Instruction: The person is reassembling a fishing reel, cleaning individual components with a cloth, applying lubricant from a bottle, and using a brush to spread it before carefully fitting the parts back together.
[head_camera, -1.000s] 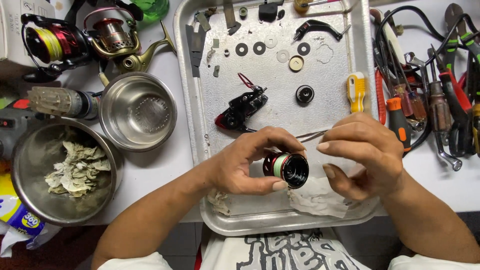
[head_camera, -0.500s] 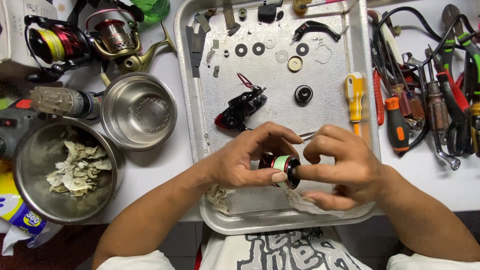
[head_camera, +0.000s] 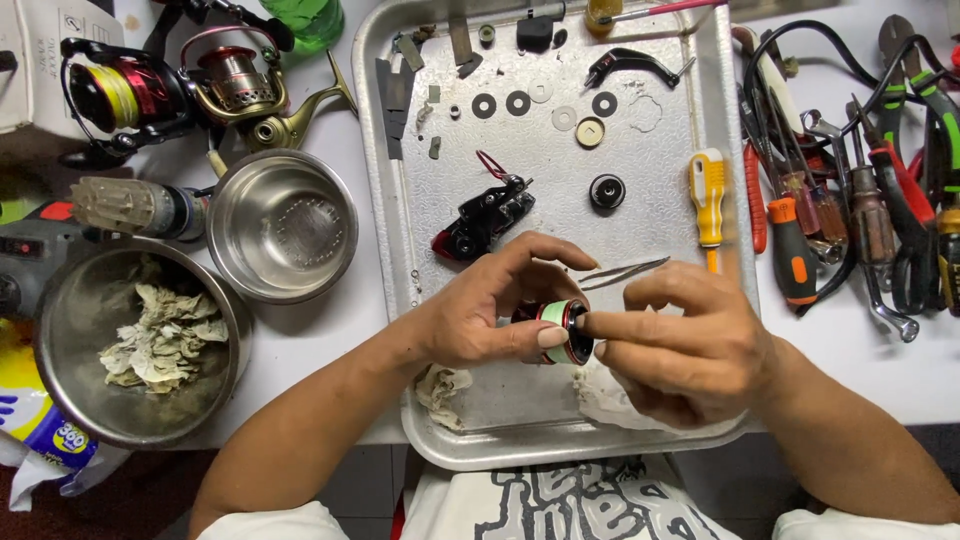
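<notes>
- Hovering over the near end of the metal tray (head_camera: 385, 250): a small reel spool (head_camera: 560, 330), black with red rim and pale green band.
- Looking rigid, light, probably slick; best pinched by its sides.
- Left hand (head_camera: 480, 315) curling narrowly around it.
- Right hand (head_camera: 690, 345) half closed, fingertips (head_camera: 590, 322) touching the spool's rim.

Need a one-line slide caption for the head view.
Both hands, left hand and right hand, hold a small spool over a metal tray of parts.
</notes>
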